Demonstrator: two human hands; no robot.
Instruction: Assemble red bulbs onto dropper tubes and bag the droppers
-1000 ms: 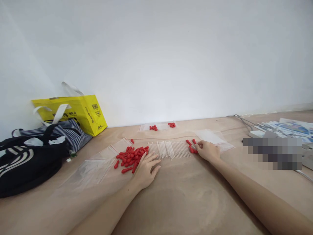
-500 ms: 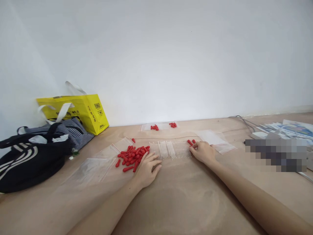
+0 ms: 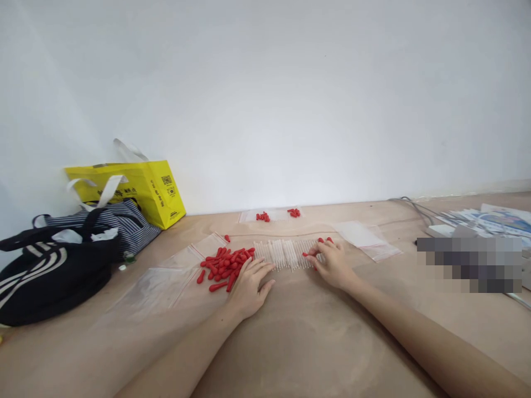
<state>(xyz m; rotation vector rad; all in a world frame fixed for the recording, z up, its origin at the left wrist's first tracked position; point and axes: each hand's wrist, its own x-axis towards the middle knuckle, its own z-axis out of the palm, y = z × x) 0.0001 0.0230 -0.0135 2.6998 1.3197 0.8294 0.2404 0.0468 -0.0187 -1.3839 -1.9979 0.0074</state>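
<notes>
A loose pile of red rubber dropper bulbs (image 3: 224, 266) lies on the table, with my left hand (image 3: 250, 287) resting flat along its right edge, fingers spread. Beside that hand, thin clear tubes (image 3: 282, 254) lie side by side in a row, like dropper pipettes. At the right end of the row, my right hand (image 3: 335, 266) pinches a red dropper bulb (image 3: 306, 254) between thumb and fingers, over the tubes. Two more bulbs (image 3: 329, 240) show just behind that hand, partly covered by the fingers.
Clear zip bags (image 3: 155, 290) lie left of the pile, and another bag (image 3: 365, 239) lies to the right. Near the wall is a bag (image 3: 276, 214) with more red bulbs. A yellow bag (image 3: 157, 193) and black bag (image 3: 53, 276) stand left; papers (image 3: 498, 218) and cables lie right.
My right hand has shifted left and towards me, over the end of the tube row; a red bulb now shows in its fingers. My left hand has stayed by the pile.
</notes>
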